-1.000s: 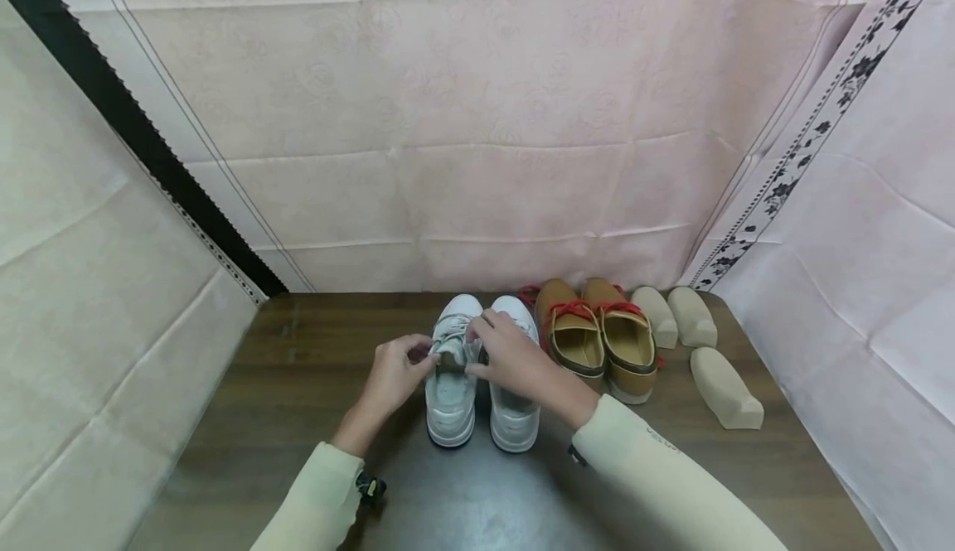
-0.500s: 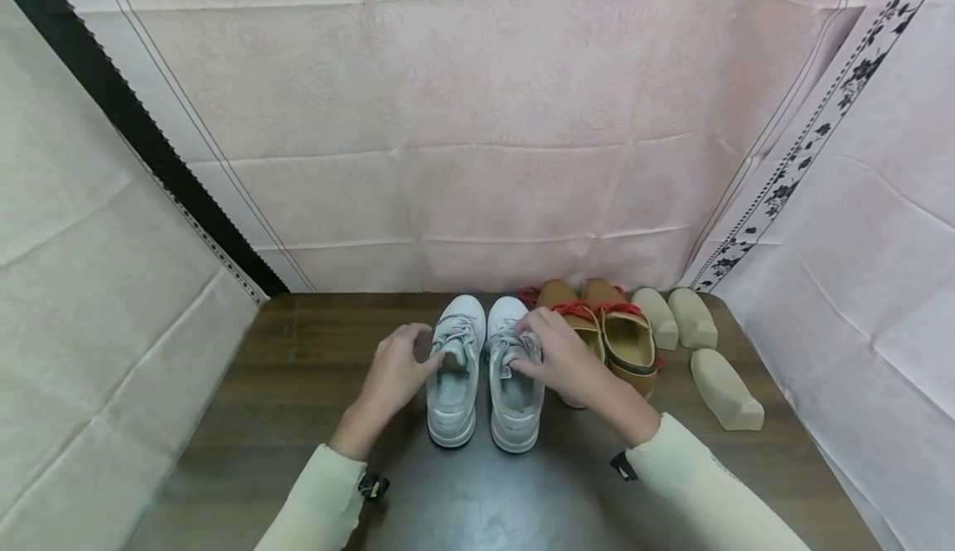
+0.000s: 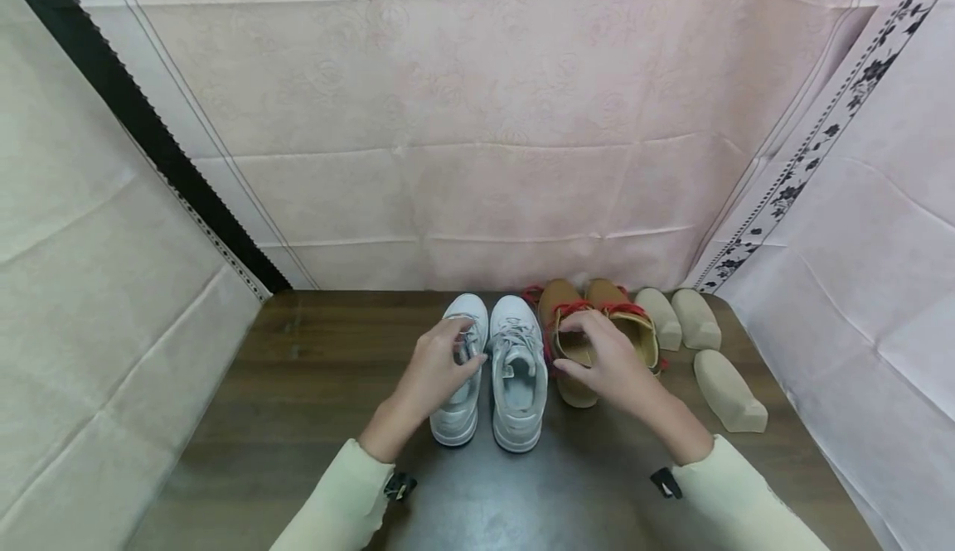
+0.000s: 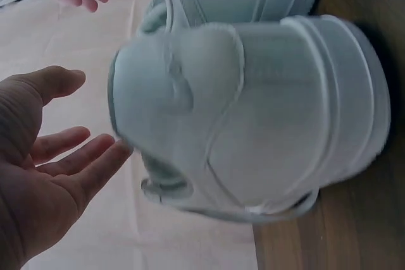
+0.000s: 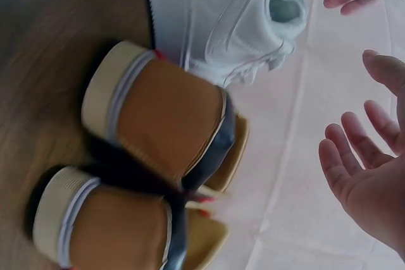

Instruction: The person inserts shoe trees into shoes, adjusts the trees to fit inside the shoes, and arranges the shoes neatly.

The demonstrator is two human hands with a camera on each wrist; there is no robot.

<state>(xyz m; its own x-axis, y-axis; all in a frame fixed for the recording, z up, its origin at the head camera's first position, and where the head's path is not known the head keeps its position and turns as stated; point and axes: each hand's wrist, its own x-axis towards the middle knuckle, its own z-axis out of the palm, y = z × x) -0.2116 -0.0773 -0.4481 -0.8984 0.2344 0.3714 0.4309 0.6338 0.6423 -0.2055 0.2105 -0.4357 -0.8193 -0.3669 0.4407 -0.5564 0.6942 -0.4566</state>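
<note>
Two white lace-up sneakers stand side by side, toes toward the back wall: a left sneaker (image 3: 457, 418) and a right sneaker (image 3: 517, 385). Over the left sneaker is my left hand (image 3: 442, 369), thumb and fingers apart and holding nothing; it hides part of the laces. In the left wrist view the white sneaker heel (image 4: 266, 112) fills the middle, with the hand (image 4: 50, 150) behind its collar. My right hand (image 3: 608, 360) hovers over the brown shoes (image 3: 561, 302) with red laces, fingers spread. The right wrist view shows this hand (image 5: 367, 156) apart from the brown heels (image 5: 164, 118).
Right of the brown shoes, several cream shoe-shaped forms (image 3: 694, 319) lie on the wooden surface, one form (image 3: 729, 391) nearer the front. Pale cloth (image 3: 448, 120) closes the back, and more cloth hangs at both sides. Bare wood (image 3: 321, 369) shows at the left.
My right hand has moved right, from the white sneakers to above the brown shoes. My left hand has shifted slightly right over the left sneaker. The shoes stay in place.
</note>
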